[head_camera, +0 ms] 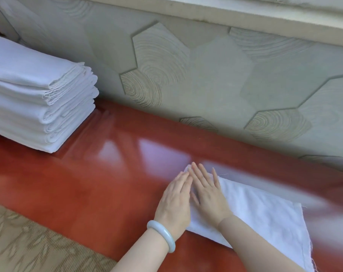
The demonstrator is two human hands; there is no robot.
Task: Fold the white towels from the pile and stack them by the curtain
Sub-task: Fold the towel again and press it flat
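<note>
Glossy red wooden surface (107, 183). On it a white cloth towel (264, 218) lies flat; left hand (176, 195) and right hand (208, 191) press its left end, fingers straight, gripping nothing. Likely smoothing a fold. Next: grip it, move it to the folded white towel stack (39, 95), far left.

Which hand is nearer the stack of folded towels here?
Left. The left hand lies flat at the edge of the spread towel, on the side toward the stack of folded towels; the right hand lies flat beside it, farther away.
</note>
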